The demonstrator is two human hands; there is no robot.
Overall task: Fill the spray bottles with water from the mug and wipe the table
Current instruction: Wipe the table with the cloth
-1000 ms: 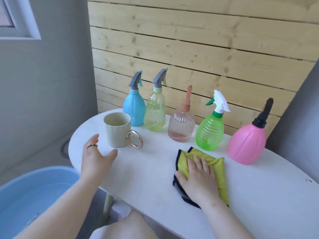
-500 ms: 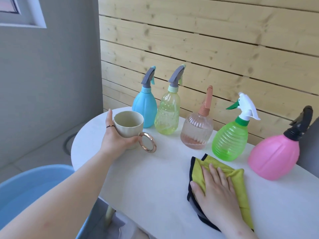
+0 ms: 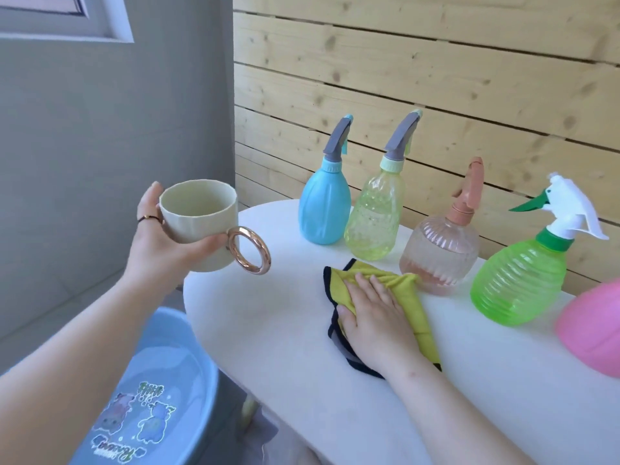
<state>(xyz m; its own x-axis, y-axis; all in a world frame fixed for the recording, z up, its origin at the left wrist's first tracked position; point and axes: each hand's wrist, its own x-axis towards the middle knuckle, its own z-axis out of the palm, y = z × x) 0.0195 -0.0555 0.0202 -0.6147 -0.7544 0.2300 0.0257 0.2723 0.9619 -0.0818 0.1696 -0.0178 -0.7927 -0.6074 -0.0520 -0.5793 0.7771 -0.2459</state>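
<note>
My left hand (image 3: 161,243) grips a cream mug (image 3: 201,226) with a copper ring handle, held in the air past the table's left end. My right hand (image 3: 375,313) lies flat, fingers together, on a yellow cloth with a black edge (image 3: 412,303) on the white oval table (image 3: 268,323). Along the wall stand a blue spray bottle (image 3: 323,209), a clear yellow-green one (image 3: 374,219), a peach ribbed one (image 3: 439,253) and a bright green one (image 3: 520,280). The pink bottle (image 3: 593,330) is cut off at the right edge.
A blue basin of water (image 3: 161,397) with cartoon stickers sits on the floor below the table's left end. A wooden slat wall (image 3: 402,78) runs behind the bottles, and a grey wall (image 3: 117,129) stands on the left.
My left hand reached the mug, closed around it and lifted it off the table toward the left. My right hand slid the cloth to the left, closer to the peach bottle.
</note>
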